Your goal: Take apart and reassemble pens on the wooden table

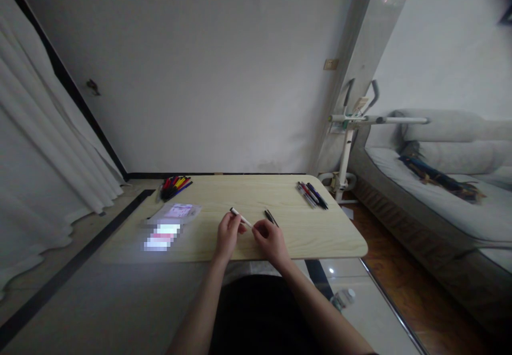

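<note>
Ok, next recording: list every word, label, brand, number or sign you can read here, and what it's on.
No readable text anywhere.
Plastic bag: purple-white patch too blurred to read.
Pixelated bright rectangle on the tabletop: illegible.
White pen in the left hand: no lettering distinguishable.
Clustered pens: too small.
Plastic bottle: any label too small and blurred.

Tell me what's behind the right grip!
A black pen on the table peeks out behind the right grip. Whatever the grip covers can't be seen.
</note>
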`<state>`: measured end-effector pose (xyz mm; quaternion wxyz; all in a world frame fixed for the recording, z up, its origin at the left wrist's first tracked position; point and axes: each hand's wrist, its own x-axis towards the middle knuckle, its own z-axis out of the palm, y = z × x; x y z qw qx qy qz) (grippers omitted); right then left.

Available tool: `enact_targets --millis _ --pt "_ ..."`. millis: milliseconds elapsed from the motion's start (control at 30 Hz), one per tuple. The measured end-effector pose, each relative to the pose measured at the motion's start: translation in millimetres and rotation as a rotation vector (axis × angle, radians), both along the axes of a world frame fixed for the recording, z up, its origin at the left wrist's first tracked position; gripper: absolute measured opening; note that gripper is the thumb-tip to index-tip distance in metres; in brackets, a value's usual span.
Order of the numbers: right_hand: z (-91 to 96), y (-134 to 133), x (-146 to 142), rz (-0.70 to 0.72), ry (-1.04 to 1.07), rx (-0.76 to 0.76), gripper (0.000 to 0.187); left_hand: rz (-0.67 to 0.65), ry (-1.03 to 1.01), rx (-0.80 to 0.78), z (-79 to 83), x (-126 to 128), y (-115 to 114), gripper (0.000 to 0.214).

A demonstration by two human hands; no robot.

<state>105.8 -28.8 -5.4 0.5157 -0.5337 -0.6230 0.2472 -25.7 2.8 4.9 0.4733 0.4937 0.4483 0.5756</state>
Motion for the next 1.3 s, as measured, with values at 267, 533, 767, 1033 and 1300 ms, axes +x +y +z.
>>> enact_targets --millis 267,533,767,1033,1300 --pt "2.1 -0.9 0.0 -0.003 -0.003 0.013 0.01 -0.005 0.017 0.011 0.5 -0.6 -1.0 0.026" --pt "4.8 -1.5 -0.1 0.0 0.008 -0.006 0.013 0.015 0.006 -0.015 2.4 0.7 -0.6 0.028" --pt "7.1 -4.6 2.2 0.007 -0.04 0.005 0.012 0.004 0.025 0.005 2.5 -0.2 -0.5 0.028" --pt "8.3 -1.2 21.6 -0.079 -0.216 0.094 0.014 0.004 0.014 -0.008 1.9 0.7 -0.4 0.027" --pt "8.8 11.1 43.9 -0.14 -0.286 0.172 0.014 -0.014 -0.002 -0.014 -2.2 0.4 1.9 0.028"
